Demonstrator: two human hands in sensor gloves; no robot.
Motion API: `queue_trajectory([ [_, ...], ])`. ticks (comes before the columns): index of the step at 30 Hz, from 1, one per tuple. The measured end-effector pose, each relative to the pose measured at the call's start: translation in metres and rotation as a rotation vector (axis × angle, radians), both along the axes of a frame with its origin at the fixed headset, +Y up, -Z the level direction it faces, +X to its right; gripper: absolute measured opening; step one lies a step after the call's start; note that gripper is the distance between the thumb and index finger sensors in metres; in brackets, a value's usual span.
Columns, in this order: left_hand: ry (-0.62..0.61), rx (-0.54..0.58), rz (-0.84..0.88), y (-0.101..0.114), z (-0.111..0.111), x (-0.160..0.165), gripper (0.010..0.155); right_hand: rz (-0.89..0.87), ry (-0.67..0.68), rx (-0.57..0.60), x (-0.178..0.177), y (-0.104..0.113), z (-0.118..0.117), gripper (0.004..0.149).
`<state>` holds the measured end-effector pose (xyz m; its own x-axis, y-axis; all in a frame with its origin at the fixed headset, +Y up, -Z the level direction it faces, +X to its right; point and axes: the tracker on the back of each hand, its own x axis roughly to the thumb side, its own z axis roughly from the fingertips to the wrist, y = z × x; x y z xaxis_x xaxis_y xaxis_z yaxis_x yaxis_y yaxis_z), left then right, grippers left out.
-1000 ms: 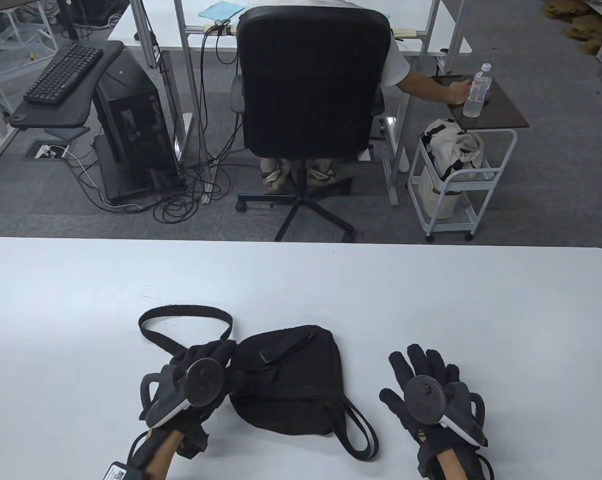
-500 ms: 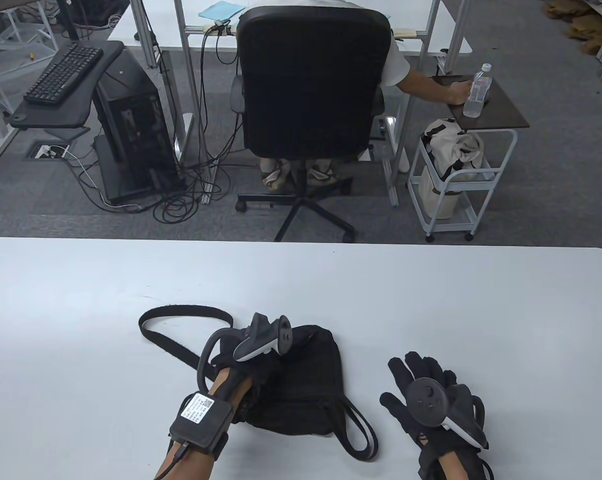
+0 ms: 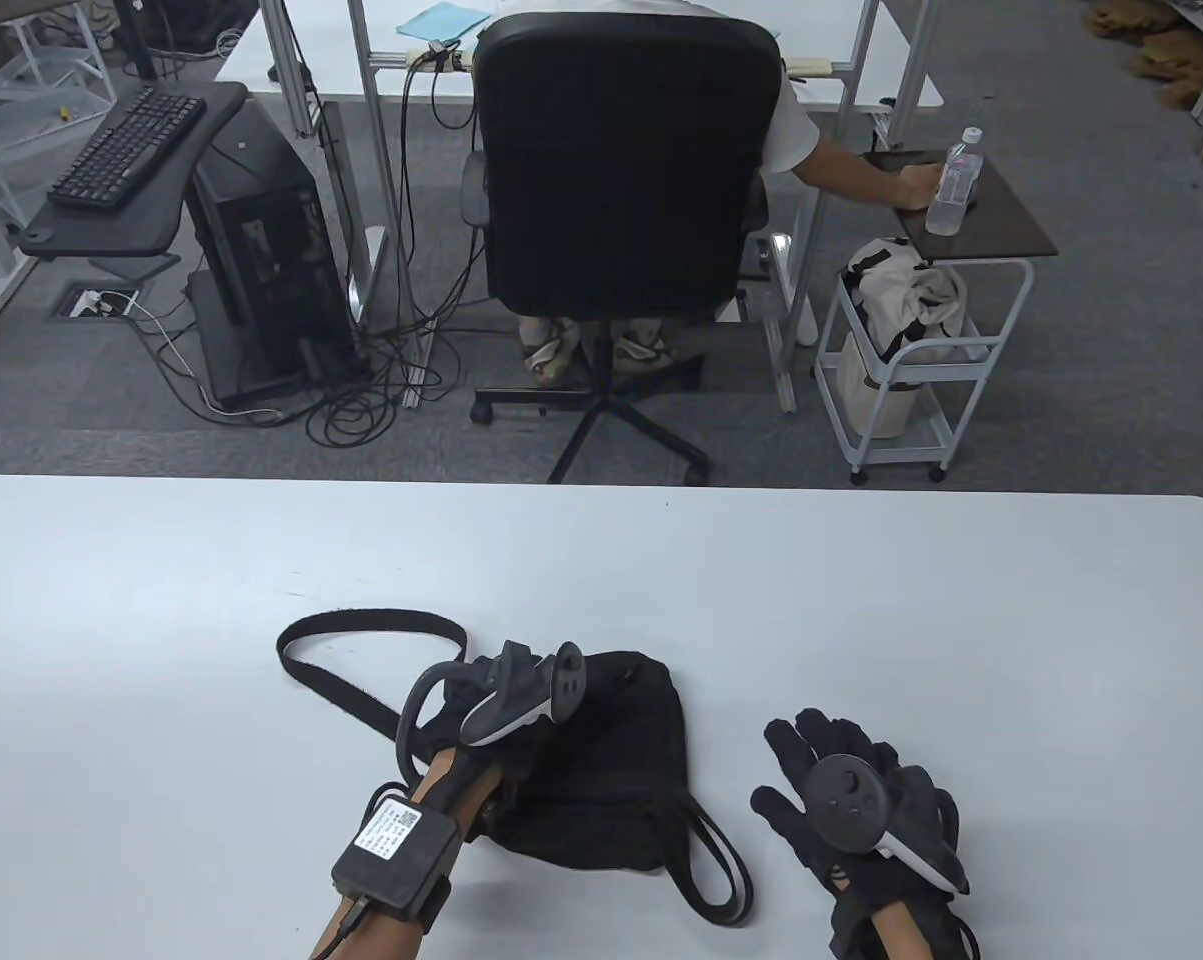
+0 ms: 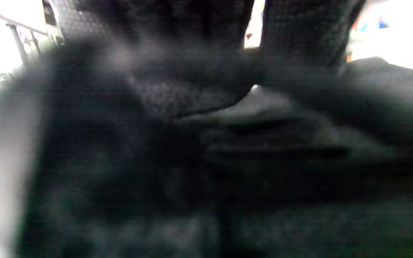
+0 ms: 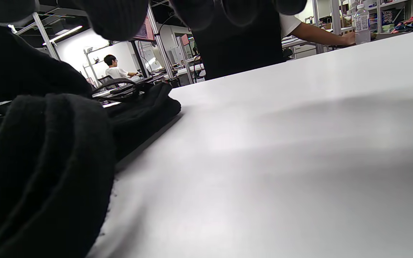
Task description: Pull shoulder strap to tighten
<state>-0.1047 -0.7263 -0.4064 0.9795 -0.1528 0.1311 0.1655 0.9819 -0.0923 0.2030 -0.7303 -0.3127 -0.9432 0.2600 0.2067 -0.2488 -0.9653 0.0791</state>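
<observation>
Bag: soft black fabric shoulder bag (image 3: 601,780) lies on white desk (image 3: 861,600), its strap (image 3: 361,640) looping left.
Left hand (image 3: 501,690): on bag; grasp indiscernible.
Right hand (image 3: 841,790): released, flat on desk.
Risk: unanchored bag slides with the pull.

Table (image 3: 861,600) was white, rounded far corners | black bag (image 3: 621,790) lay on its near edge | strap (image 3: 361,630) looped left | my right hand (image 3: 851,800) rested flat beside

The table view looks steeply down from above the near edge of the table (image 3: 861,560), while the left wrist view sits blurred against the bag (image 4: 371,107) and the right wrist view skims low across the tabletop, sharing bag and table with it.
</observation>
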Motion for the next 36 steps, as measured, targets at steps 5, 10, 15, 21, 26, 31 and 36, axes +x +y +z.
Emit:
queue_trajectory([
  [5,-0.029,0.140,0.116,0.017,0.022,-0.007,0.068,-0.014,0.001,-0.012,0.001,-0.004,0.000,0.068],
  [10,-0.030,0.171,0.253,0.019,0.033,-0.015,0.067,-0.037,0.010,-0.017,0.000,-0.001,0.001,0.067],
  [15,-0.055,0.164,0.258,0.010,0.037,-0.019,0.066,-0.107,-0.001,-0.002,-0.012,0.014,-0.006,0.065],
  [21,-0.078,0.146,0.288,0.005,0.038,-0.023,0.067,-0.162,0.026,-0.069,-0.064,0.051,-0.040,0.061],
  [26,-0.082,0.174,0.289,0.003,0.042,-0.028,0.067,-0.226,0.097,-0.232,-0.125,0.063,-0.077,0.060],
  [31,-0.085,0.206,0.302,0.005,0.046,-0.034,0.067,-0.095,0.193,-0.353,-0.177,0.048,-0.104,0.063],
  [36,-0.092,0.215,0.318,0.004,0.047,-0.037,0.067,-0.117,0.239,-0.405,-0.194,0.038,-0.121,0.058],
])
